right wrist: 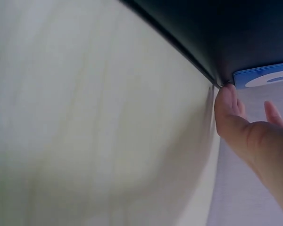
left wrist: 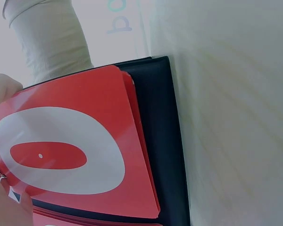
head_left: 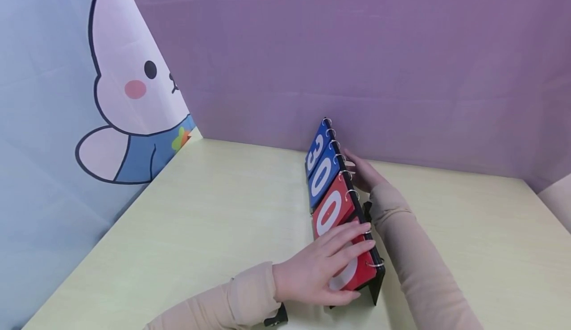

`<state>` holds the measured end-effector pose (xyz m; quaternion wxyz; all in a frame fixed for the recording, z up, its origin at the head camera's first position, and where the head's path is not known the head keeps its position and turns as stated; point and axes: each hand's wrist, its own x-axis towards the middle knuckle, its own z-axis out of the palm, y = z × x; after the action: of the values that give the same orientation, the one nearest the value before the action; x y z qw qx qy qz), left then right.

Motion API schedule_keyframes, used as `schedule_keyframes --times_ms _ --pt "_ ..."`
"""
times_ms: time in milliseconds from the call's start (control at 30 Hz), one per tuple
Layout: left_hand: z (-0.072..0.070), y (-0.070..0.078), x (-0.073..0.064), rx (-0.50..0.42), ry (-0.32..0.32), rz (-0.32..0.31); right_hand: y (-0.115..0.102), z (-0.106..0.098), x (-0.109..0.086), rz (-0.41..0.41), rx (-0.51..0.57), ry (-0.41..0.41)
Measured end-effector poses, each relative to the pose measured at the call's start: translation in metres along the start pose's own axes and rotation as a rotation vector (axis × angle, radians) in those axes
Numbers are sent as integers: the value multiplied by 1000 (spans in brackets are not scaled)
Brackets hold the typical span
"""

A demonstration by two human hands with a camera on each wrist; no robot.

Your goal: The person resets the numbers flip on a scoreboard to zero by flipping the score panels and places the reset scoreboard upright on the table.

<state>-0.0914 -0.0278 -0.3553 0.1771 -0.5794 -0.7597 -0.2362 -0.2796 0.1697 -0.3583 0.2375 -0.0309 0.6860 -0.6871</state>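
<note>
A tabletop flip scoreboard (head_left: 345, 196) stands tent-like on the table, running away from me, with blue cards at its far half and red cards at its near half. Metal rings bind the cards along the black top edge. My left hand (head_left: 314, 273) rests on the nearest red card (left wrist: 108, 89), fingers stretched toward the top edge and thumb at the near side. Behind the board, my right hand (head_left: 363, 174) touches its far back part, fingers extended. In the right wrist view, a blue card (right wrist: 264, 77) shows beside the black board, near that hand.
The pale wooden table (head_left: 223, 196) extends on both sides of the board. A purple cloth wall (head_left: 357, 62) rises close behind its far end. At left hangs a blue cloth with a printed rabbit (head_left: 129, 72). A black strap piece (head_left: 276, 316) shows beneath my left wrist.
</note>
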Motion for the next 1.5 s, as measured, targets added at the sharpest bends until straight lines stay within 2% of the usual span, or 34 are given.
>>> schedule_keyframes --times_ms 300,500,567,667,733,833,900,1067,1267,1500 --pt "0 1 -1 -77 -35 -40 6 -6 3 54 80 56" --pt "-1 2 -1 -82 -42 -49 12 -6 5 43 129 92" --pt "-1 2 -1 -86 -42 -49 13 -5 6 28 207 153" --pt "0 2 -1 -86 -42 -50 13 -5 7 1 343 294" --pt "0 2 -1 -91 -44 -53 12 -6 7 -13 388 401" --pt "1 2 -1 -91 -47 -53 9 -10 3 -15 405 490" --pt "1 1 0 -86 -46 -51 5 -13 0 3 407 522" --pt "1 1 -1 -89 -51 -57 -8 -19 -7 47 474 533" --pt "0 2 -1 -99 -49 -58 -28 -27 -10 68 449 535" --pt "0 2 -1 -120 -68 -70 -50 -33 -12 106 513 702"
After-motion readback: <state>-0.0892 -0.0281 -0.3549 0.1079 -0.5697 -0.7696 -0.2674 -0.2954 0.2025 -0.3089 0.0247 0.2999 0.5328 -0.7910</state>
